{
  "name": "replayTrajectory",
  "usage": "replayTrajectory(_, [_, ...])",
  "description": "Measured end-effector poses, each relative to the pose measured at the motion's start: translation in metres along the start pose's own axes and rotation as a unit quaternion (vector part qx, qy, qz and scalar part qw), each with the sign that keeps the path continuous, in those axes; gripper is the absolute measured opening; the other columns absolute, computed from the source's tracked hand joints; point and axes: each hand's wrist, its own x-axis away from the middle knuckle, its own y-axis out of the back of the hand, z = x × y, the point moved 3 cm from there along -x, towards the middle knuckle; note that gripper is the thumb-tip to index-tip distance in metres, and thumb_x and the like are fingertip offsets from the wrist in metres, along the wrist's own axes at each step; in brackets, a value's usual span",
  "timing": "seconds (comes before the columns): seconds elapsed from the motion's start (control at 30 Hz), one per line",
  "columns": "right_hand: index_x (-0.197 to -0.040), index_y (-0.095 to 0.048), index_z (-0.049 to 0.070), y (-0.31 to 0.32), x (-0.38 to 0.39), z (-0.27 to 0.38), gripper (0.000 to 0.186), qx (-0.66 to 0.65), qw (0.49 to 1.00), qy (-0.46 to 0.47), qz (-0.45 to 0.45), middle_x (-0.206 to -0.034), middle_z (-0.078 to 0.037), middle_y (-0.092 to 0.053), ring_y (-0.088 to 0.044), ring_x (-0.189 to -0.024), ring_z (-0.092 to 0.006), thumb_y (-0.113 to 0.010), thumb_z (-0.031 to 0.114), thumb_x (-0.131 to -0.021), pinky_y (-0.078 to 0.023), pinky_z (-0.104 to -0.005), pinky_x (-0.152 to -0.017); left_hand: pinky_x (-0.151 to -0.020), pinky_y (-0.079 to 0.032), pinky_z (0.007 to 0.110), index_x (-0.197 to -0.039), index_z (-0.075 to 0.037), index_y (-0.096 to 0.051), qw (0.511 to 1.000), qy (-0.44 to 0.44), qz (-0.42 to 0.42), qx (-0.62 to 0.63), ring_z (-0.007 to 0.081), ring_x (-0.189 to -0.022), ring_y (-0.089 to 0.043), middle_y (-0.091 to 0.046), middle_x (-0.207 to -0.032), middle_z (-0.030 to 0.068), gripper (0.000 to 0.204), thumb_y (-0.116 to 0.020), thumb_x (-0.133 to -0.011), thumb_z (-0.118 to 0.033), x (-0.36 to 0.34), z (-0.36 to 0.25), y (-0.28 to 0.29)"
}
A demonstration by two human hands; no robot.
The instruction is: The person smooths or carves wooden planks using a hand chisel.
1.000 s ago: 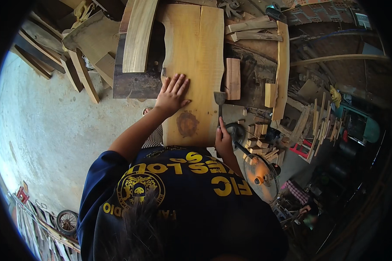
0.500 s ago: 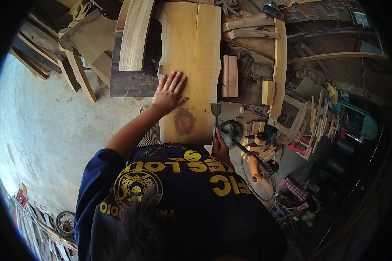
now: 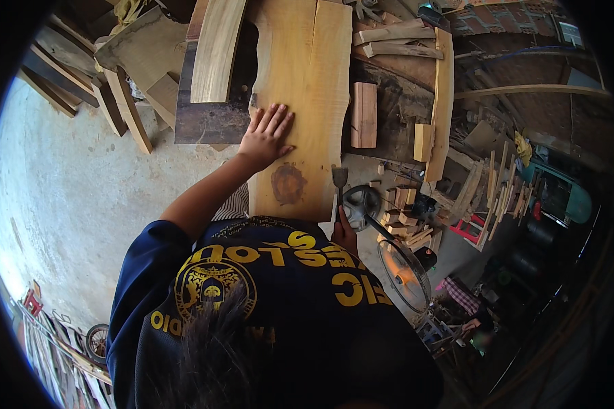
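Note:
My left hand (image 3: pixel 267 136) lies flat on a long wooden slab (image 3: pixel 300 88), its fingers slightly spread and pointing away from me. The slab has wavy edges, a crack near its far end and a dark round knot (image 3: pixel 288 184) close to my body. At the slab's right edge, my right hand (image 3: pixel 344 230) is closed around a scraper (image 3: pixel 340 178) with a flat, flared blade. The blade points up and away from me, beside the edge. Part of the right hand is hidden by my shirt.
A pale plank (image 3: pixel 216 58) lies left of the slab on a dark tabletop (image 3: pixel 208 123). To the right are a squared wood block (image 3: pixel 364 116) and a long board (image 3: pixel 439 102). A standing fan (image 3: pixel 402 273) and a pile of offcuts (image 3: pixel 399 215) are near my right side.
The view has shifted slightly, so the slab and bench sit a little higher and further right. My left hand stays flat on the slab, and my right still holds the scraper.

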Motion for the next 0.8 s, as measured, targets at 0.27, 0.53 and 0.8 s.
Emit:
replayTrajectory(0.27, [-0.141,-0.037,0.011,-0.003,-0.025,0.024,0.044,-0.005,0.999,0.043,-0.027,-0.063,0.003,-0.040,-0.034,-0.053,-0.0042,-0.037,0.017,-0.098,-0.033,-0.0218,-0.049,-0.113,-0.011,0.048,-0.145,-0.010,-0.024,1.000,-0.001,0.003,0.003,0.0261,-0.140,-0.017,-0.023,-0.150,0.0102,0.078,-0.045,-0.086,-0.056,-0.002,0.004,-0.002])
replayTrajectory(0.53, [-0.141,-0.038,0.019,-0.019,-0.002,0.002,0.044,0.010,0.999,0.003,-0.039,-0.061,-0.009,-0.051,-0.042,-0.051,-0.0119,-0.040,0.021,-0.097,-0.039,-0.0281,-0.050,-0.114,-0.009,0.047,-0.146,-0.011,-0.022,1.000,-0.001,0.015,0.003,0.0252,-0.141,-0.014,-0.021,-0.151,0.0098,0.078,-0.043,-0.087,-0.058,0.001,0.005,-0.001])
replayTrajectory(0.8, [-0.142,-0.035,0.016,-0.005,-0.047,0.057,0.043,0.011,0.992,0.101,-0.072,-0.061,-0.003,-0.050,-0.046,-0.054,-0.0069,-0.038,0.020,-0.099,-0.040,-0.0232,-0.052,-0.113,-0.010,0.047,-0.145,-0.011,-0.024,1.000,-0.009,0.007,-0.010,0.0257,-0.141,-0.015,-0.023,-0.150,0.0104,0.078,-0.043,-0.086,-0.058,-0.001,0.005,0.000])
